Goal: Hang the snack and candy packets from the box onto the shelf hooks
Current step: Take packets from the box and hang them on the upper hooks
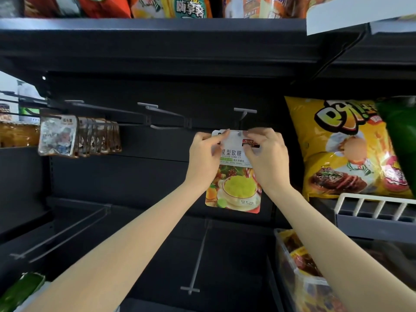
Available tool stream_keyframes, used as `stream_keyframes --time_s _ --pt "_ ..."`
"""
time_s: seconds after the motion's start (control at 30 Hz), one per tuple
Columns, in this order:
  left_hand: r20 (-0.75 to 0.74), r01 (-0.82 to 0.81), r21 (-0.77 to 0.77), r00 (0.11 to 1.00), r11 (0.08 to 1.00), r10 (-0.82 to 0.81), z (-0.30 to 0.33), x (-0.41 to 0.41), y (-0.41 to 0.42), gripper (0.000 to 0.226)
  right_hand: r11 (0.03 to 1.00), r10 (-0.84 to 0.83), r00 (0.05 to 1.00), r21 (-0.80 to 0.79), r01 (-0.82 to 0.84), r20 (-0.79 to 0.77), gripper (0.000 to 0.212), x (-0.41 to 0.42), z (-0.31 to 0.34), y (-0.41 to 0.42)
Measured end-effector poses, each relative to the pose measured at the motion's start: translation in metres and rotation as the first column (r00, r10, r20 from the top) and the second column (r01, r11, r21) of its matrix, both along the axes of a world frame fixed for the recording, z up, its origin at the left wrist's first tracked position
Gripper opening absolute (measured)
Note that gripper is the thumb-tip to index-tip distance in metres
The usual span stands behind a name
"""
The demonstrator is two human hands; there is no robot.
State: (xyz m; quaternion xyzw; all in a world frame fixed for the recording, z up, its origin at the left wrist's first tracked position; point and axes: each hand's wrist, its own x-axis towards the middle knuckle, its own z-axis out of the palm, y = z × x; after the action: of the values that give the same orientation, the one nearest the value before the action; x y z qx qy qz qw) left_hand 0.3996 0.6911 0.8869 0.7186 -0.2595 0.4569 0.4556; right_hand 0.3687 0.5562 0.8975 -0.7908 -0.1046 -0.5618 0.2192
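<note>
Held up against the dark back panel (pixel 135 176) of the shelf unit: a gummy candy packet (pixel 234 188), white at the top and printed with a cup of yellow sweets lower down, its top edge level with the hook (pixel 244 113) directly above. Pinched at the upper left corner by the left hand (pixel 203 157), fingers (pixel 221 137) curled close over the white header with the thumb behind. Gripped at the upper right by the right hand (pixel 267 158), fingers bent tight around the header near the small red brand mark. Hard to tell whether the hole in the header is already on the hook's tip, hidden behind the knuckles. Printed text on the packet partly covered by both hands. To the left, two bare hooks (pixel 166 113), then a row of small clear packets (pixel 78 138) hanging together on a further hook. To the right, a large yellow chip bag (pixel 342 149) standing on a neighbouring shelf behind a white wire fence (pixel 371 203), its right side cut off by a green bag (pixel 400 136). Lower right, a clear box (pixel 299 271) of red and yellow packets, blurred and cropped by the frame edge. Above, the upper shelf (pixel 157 25) carrying more snack bags, seen only at their bottoms.
</note>
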Motion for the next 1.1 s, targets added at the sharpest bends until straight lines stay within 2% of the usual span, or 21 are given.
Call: stream_keyframes --time_s 0.13,0.23,0.33,0.43,0.57,0.67,0.8,0.87,0.97,1.03,1.1 --pt "-0.168 -0.107 0.23 0.975 0.967 0.148 0.007 0.025 -0.011 0.055 0.991 -0.124 0.977 -0.076 0.112 -0.174 0.045 0.023 -0.001 0.001" --pt "-0.328 -0.083 0.377 0.92 0.922 0.216 0.016 0.044 -0.024 0.064 0.984 -0.143 0.941 -0.149 0.101 -0.307 0.054 0.04 0.005 -0.001" --pt "-0.509 0.014 0.302 0.848 0.953 0.149 0.025 0.064 -0.034 0.063 0.979 -0.175 0.865 -0.173 0.104 -0.47 0.059 0.059 0.013 0.0" --pt "-0.546 0.021 0.335 0.819 0.942 0.176 0.029 0.08 -0.039 0.063 0.976 -0.191 0.815 -0.194 0.099 -0.547 0.062 0.074 0.018 -0.001" --pt "-0.486 -0.006 0.482 0.83 0.876 0.273 0.035 0.088 -0.035 0.071 0.981 -0.172 0.776 -0.181 0.076 -0.606 0.065 0.091 0.019 -0.003" --pt "-0.474 -0.004 0.468 0.843 0.884 0.255 0.036 0.091 -0.03 0.07 0.985 -0.15 0.791 -0.156 0.07 -0.593 0.061 0.099 0.015 -0.001" --pt "-0.498 0.02 0.452 0.835 0.892 0.234 0.024 0.084 -0.018 0.061 0.981 -0.19 0.859 -0.072 0.177 -0.475 0.043 0.085 0.001 0.016" --pt "-0.467 0.0 0.474 0.848 0.881 0.251 0.019 0.075 -0.002 0.053 0.992 -0.128 0.889 -0.041 0.123 -0.439 0.038 0.078 -0.007 0.032" --pt "-0.352 -0.062 0.469 0.902 0.881 0.251 0.01 0.051 0.034 0.033 0.999 0.044 0.928 0.006 -0.046 -0.369 0.031 0.069 -0.016 0.064" --pt "-0.248 -0.146 0.44 0.928 0.886 0.277 -0.001 0.03 0.067 0.026 0.994 0.093 0.943 -0.019 -0.104 -0.318 0.028 0.061 -0.019 0.092" --pt "-0.191 -0.263 0.423 0.909 0.867 0.37 -0.014 0.013 0.106 0.027 0.988 0.118 0.956 -0.065 -0.14 -0.268 0.025 0.051 -0.024 0.127"
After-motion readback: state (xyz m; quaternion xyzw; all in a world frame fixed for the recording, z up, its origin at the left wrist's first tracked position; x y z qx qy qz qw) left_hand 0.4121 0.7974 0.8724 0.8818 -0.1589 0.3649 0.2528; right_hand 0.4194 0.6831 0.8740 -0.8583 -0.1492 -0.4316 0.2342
